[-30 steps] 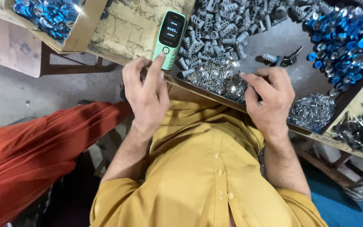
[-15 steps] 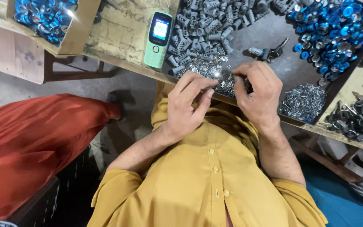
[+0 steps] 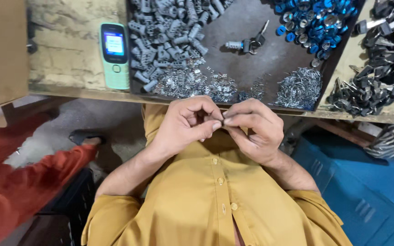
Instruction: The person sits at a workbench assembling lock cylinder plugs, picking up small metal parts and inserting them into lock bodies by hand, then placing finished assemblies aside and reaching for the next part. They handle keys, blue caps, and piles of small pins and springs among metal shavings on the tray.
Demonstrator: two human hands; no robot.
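Both hands meet just below the near edge of the workbench [image 3: 69, 93], over the front of a mustard-yellow shirt [image 3: 215, 200]. The left hand [image 3: 185, 125] and the right hand [image 3: 254, 130] are curled with their fingertips pinched together and touching each other; whatever small part they clamp is hidden between the fingers, too small to make out. Between the hands and the bench edge there is only a narrow strip of open room; below them the shirt and forearms fill the space. On the bench, just beyond the hands along the near edge, lies a scatter of small shiny metal pieces [image 3: 192, 84], with a denser silver heap [image 3: 299, 89] towards the right. Behind these sits a pile of grey cylinder parts [image 3: 169, 36] and a lone grey cylinder with keys [image 3: 247, 43] on bare dark board. Blue caps [image 3: 315, 20] crowd the far right corner, black-headed keys [image 3: 379, 64] the right end. A green push-button phone [image 3: 115, 54] lies left of the grey pile, near the edge. A red-sleeved arm [image 3: 28, 177] of another person lies at lower left.
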